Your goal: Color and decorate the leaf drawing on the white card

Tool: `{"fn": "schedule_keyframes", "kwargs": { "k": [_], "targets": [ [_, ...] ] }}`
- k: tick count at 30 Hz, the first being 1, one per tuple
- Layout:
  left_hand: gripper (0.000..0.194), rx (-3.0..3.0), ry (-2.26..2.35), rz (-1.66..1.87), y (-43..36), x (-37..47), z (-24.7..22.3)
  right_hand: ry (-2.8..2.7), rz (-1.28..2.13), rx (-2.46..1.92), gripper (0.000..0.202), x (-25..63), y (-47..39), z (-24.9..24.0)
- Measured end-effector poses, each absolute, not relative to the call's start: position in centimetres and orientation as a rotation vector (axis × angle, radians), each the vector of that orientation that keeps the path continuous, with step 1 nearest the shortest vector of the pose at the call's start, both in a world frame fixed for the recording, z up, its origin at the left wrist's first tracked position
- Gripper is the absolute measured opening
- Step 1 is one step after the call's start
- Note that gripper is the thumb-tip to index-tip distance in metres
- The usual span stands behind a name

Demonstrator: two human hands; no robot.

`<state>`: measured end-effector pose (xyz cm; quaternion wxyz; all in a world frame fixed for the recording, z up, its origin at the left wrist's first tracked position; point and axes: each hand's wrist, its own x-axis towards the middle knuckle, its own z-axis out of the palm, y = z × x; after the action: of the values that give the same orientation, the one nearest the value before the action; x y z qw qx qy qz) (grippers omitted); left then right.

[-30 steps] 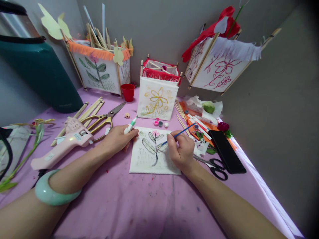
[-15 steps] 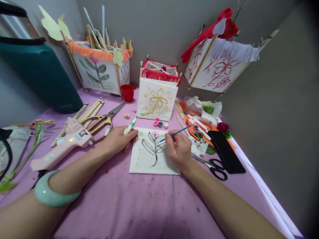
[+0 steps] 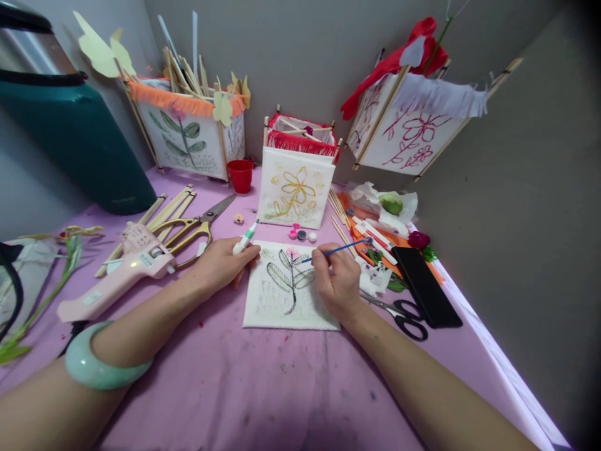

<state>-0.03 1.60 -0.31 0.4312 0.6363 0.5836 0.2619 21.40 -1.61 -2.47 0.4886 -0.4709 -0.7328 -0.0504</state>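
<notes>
The panel (image 3: 267, 316), a white square bearing a leafy stem and pink flower, lies flat near the middle of the desk (image 3: 282, 388), its drawing upright to the wearer. The right hand (image 3: 342, 282) grips a blue brush (image 3: 342, 248), fingers closed, thumb against index finger; the tip is at the upper right leaf, contact uncertain. The low, slanted hold probably leaves that leaf visible. The left hand (image 3: 218, 268) pinches a marker (image 3: 245, 240) between thumb and fingers, tip up, beside the panel's upper left corner, presumably keeping the ink off the surface. Just beyond the panel's far edge sit small paint pots (image 3: 302, 235), likely for short reach. Behind them, a second panel (image 3: 317, 197) leans upright against a red-fringed frame (image 3: 300, 145). Gold scissors (image 3: 201, 228) and a glue gun (image 3: 115, 282) lie toward the desk's left edge; black scissors (image 3: 408, 316) and a phone (image 3: 427, 288) lie toward its right edge.
</notes>
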Motion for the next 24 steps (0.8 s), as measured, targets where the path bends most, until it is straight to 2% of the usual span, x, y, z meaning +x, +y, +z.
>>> {"fn": "schedule_keyframes", "kwargs": {
  "k": [24],
  "targets": [
    [0.03,1.581,1.441,0.664,1.69,-0.05,-0.47,-1.795,-0.111,-1.117,0.008,21.27,-1.53,-2.54]
  ]
}}
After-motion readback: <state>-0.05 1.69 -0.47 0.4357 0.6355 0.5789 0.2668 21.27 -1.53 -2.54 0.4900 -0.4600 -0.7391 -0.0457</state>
